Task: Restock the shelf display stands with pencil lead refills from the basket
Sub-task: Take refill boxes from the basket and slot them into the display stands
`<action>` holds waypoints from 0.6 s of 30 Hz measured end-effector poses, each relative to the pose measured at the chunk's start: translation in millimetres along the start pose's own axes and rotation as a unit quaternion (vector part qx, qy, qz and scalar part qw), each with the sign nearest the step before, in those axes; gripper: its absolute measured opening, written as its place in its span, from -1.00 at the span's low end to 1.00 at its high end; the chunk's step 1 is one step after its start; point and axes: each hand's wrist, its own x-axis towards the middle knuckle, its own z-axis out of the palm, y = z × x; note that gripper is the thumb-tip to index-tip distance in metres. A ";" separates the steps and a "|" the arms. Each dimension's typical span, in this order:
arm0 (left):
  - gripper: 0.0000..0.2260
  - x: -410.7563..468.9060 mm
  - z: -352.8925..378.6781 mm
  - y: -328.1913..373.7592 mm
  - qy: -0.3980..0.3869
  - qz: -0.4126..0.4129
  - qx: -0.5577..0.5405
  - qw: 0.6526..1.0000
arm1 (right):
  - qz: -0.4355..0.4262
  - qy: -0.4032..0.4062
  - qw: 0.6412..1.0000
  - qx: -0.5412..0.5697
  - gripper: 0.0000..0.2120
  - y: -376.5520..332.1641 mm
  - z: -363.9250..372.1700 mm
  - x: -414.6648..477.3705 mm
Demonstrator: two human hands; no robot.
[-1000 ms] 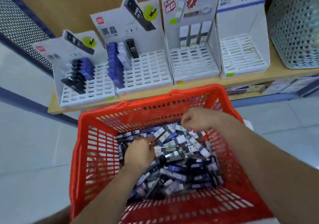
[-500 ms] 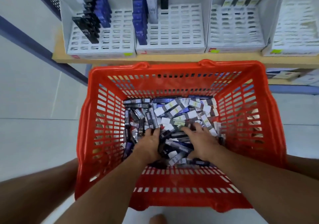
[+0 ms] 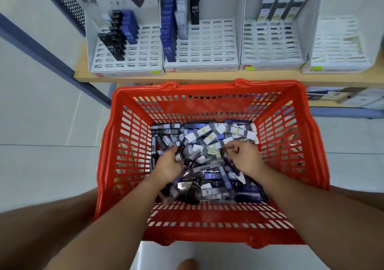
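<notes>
Shelf (image 3: 207, 78), four display stands (image 3: 199, 67), one red basket (image 3: 207, 231), two hands (image 3: 168, 165) (image 3: 247, 161) among refills (image 3: 209, 134)

pale tiled floor (image 3: 41, 165), light wooden shelf (image 3: 207, 76), blue-grey metal upright (image 3: 52, 63), dark perforated panel (image 3: 66, 1) behind

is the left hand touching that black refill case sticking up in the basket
Touching. The head view shows the left hand gripping the black refill case by its lower end.

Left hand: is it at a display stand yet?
No, the left hand is down in the red basket, gripping a dark refill.
</notes>
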 end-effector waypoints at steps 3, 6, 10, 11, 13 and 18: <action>-0.54 -10.0 -10.2 15.4 0.006 -0.049 -0.155 0.987 | 0.074 0.020 0.973 0.218 -0.91 -19.6 -9.3 2.3; -0.39 -18.5 -19.2 31.1 -0.004 -0.090 -0.307 0.947 | 0.125 -0.057 0.907 0.399 -0.79 -50.5 -13.1 -3.3; -0.37 -30.8 -24.4 56.7 -0.041 -0.096 -0.472 0.876 | 0.131 -0.142 0.899 0.393 -0.70 -87.9 -10.5 -17.8; -0.38 -32.9 -23.2 61.3 -0.041 -0.093 -0.501 0.859 | 0.136 -0.145 0.891 0.408 -0.72 -94.3 -9.0 -20.0; -0.46 -37.9 -19.3 70.3 -0.025 -0.083 -0.543 0.835 | 0.147 -0.131 0.869 0.453 -0.67 -102.5 -6.5 -21.0; -0.88 -54.4 -18.9 97.8 0.003 -0.031 -0.527 0.850 | 0.191 -0.073 0.845 0.495 -0.45 -119.4 -13.3 -19.9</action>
